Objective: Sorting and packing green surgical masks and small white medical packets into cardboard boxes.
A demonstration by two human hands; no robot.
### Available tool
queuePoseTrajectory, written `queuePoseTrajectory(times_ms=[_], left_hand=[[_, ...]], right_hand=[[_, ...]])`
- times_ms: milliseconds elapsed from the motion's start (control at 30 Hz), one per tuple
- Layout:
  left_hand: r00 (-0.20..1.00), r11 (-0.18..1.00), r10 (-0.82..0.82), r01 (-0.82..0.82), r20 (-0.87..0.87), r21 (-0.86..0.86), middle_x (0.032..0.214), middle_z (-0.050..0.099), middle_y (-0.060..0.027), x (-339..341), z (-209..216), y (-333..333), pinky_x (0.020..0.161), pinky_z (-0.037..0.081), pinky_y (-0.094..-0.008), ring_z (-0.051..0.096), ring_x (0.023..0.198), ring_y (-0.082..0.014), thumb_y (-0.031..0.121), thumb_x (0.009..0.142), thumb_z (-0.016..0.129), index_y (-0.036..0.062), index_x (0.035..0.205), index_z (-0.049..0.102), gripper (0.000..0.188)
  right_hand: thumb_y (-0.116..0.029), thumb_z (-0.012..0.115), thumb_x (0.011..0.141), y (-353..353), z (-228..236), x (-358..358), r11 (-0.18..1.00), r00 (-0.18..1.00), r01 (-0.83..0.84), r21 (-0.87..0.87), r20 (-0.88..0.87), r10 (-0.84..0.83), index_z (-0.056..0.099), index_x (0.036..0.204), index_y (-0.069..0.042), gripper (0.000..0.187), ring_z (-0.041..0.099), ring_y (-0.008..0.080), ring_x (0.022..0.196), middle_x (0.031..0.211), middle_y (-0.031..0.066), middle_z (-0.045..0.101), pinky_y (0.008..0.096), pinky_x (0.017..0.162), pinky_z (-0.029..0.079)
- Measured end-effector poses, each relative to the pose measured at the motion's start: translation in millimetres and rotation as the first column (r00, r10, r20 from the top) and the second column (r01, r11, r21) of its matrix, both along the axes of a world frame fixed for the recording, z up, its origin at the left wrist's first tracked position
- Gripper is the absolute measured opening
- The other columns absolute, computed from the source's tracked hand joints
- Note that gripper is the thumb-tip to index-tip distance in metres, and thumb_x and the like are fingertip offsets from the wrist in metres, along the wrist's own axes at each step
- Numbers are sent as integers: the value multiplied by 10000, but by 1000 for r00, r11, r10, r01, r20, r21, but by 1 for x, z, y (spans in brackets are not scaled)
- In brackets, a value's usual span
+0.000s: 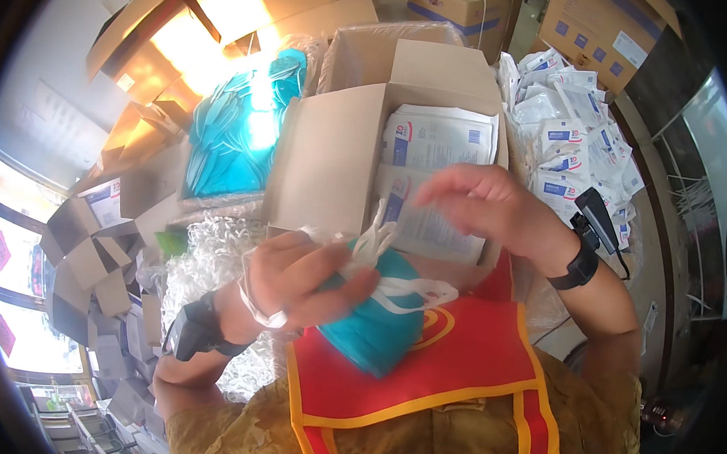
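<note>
My left hand (pixel 307 280) is closed around a bunch of white straps (pixel 373 240). From it, in front of my red apron, hangs a teal folded cloth-like item (pixel 379 326) with white loops; its exact kind does not show. A white loop also lies about my left wrist. My right hand (pixel 476 202), a little blurred, hovers over the open cardboard box (pixel 326 163), with fingers apart and nothing visible in them. Inside that box lie flat white printed packets (pixel 442 141), partly covered by my right hand.
Left of the box stands a bin of teal pieces (pixel 232 142), with a pile of white straps (pixel 206 256) nearer me. Many white sealed packets (pixel 569 143) are heaped on the right. Open cartons (pixel 91 254) crowd the far left; closed boxes (pixel 465 10) stand behind.
</note>
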State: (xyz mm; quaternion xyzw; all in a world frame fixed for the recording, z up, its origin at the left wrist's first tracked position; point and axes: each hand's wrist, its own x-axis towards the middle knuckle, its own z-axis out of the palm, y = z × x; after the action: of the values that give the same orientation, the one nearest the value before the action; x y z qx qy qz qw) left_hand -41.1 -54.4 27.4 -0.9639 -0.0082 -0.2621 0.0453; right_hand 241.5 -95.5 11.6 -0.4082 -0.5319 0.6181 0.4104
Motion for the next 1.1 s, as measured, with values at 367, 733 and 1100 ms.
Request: queuePoseTrajectory(times_ms=[367, 733, 1100], left_hand=[[992, 992, -106, 101, 63, 69, 801, 542, -22, 23, 1, -3, 435, 381, -225, 491, 503, -101, 87, 570, 695, 163, 919, 673, 358], [990, 988, -138, 137, 12, 71, 820, 552, -35, 32, 5, -1, 441, 388, -230, 515, 516, -101, 113, 556, 690, 141, 913, 674, 358], [987, 986, -149, 153, -52, 68, 847, 581, -55, 37, 7, 3, 448, 396, -225, 533, 519, -95, 124, 580, 697, 136, 901, 675, 322]], right_hand=[[-190, 643, 871, 7, 26, -21, 742, 622, -608, 284, 750, 223, 642, 1073, -71, 234, 662, 335, 797, 826, 186, 664, 395, 698, 493], [-232, 665, 852, 9, -6, -14, 889, 901, -426, 169, 174, 399, 660, 830, -16, 217, 512, 100, 680, 779, -19, 585, 254, 632, 418], [-141, 560, 940, 6, 9, -8, 801, 878, -470, -371, -104, 467, 607, 1047, -45, 152, 530, 45, 610, 771, -16, 572, 195, 510, 410]])
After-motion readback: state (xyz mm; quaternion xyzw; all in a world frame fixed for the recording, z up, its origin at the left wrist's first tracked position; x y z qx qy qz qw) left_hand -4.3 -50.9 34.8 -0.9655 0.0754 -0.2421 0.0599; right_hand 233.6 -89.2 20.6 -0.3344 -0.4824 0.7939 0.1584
